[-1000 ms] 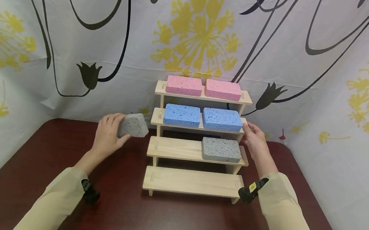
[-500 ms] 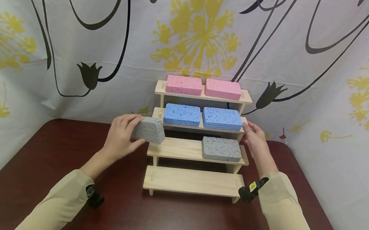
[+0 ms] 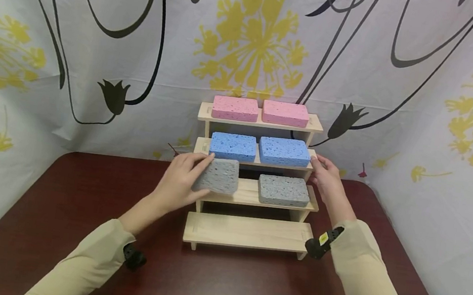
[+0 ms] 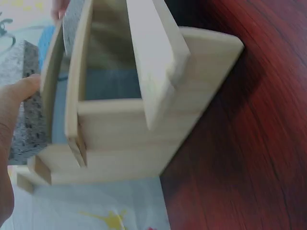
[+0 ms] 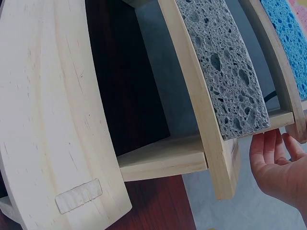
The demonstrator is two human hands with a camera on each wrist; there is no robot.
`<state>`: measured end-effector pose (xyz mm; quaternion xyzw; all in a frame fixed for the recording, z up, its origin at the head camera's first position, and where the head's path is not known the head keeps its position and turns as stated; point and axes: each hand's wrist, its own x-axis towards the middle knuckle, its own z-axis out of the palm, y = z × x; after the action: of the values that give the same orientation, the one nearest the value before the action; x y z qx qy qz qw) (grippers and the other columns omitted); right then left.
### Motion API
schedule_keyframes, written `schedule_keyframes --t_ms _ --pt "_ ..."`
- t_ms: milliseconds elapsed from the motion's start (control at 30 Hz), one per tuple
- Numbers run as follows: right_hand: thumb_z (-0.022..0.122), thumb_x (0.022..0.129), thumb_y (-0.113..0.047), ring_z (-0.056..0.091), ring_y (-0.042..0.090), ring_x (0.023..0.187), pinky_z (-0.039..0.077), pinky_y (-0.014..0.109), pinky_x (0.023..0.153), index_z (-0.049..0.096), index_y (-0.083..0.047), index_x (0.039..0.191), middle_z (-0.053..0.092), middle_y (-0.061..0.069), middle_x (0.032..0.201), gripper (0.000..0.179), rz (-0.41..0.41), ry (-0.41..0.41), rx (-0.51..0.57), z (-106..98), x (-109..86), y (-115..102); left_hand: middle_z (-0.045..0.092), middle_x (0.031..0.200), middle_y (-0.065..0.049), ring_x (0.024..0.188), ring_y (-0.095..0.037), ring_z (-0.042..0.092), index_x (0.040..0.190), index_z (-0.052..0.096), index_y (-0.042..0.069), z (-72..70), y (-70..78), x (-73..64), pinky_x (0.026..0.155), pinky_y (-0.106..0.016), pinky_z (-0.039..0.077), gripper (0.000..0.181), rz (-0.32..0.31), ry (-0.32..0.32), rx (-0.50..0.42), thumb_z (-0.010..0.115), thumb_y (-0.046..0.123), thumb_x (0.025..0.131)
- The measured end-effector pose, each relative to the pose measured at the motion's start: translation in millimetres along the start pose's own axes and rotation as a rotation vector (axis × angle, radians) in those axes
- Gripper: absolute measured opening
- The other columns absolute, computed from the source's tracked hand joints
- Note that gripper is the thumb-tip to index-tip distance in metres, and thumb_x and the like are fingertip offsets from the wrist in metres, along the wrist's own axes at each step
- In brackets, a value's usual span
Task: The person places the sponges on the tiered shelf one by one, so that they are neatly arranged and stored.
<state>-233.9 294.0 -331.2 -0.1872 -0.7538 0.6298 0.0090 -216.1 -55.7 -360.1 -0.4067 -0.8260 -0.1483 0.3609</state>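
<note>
My left hand point(image 3: 179, 181) grips a grey sponge point(image 3: 220, 176) between thumb and fingers, at the left part of the third step down of a wooden tiered rack point(image 3: 247, 232). The sponge is tilted; whether it touches the step I cannot tell. In the left wrist view, the thumb presses the pitted face of that sponge point(image 4: 29, 129). At the rack's right side, my right hand point(image 3: 327, 180) holds the end of the second step, fingers against the side piece in the right wrist view. A second grey sponge point(image 3: 283, 191) lies on the right of the third step.
Two pink sponges point(image 3: 235, 108) lie on the top step and two blue sponges point(image 3: 233, 147) on the second. The rack stands on a dark red-brown table point(image 3: 218, 284), near a patterned cloth point(image 3: 176, 60) hanging behind and at the sides.
My left hand has carried the grey sponge rightward, from beside the rack to over the third step's left part. The right hand keeps its hold on the rack.
</note>
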Motion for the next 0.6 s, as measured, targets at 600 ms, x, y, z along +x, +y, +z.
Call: schedule_keyframes --t_ms 600 --pt "0.035 0.097 -0.035 0.037 0.025 0.127 0.032 0.037 0.109 0.018 -0.009 0.146 0.029 0.014 0.147 0.058 0.010 -0.001 0.038 0.4 0.7 -0.7 0.054 0.127 -0.009 0.115 -0.022 0.051 0.128 0.050 0.006 21.8 29.3 20.5 0.099 -0.037 0.040 0.070 -0.154 -0.438 -0.028 0.060 0.055 0.079"
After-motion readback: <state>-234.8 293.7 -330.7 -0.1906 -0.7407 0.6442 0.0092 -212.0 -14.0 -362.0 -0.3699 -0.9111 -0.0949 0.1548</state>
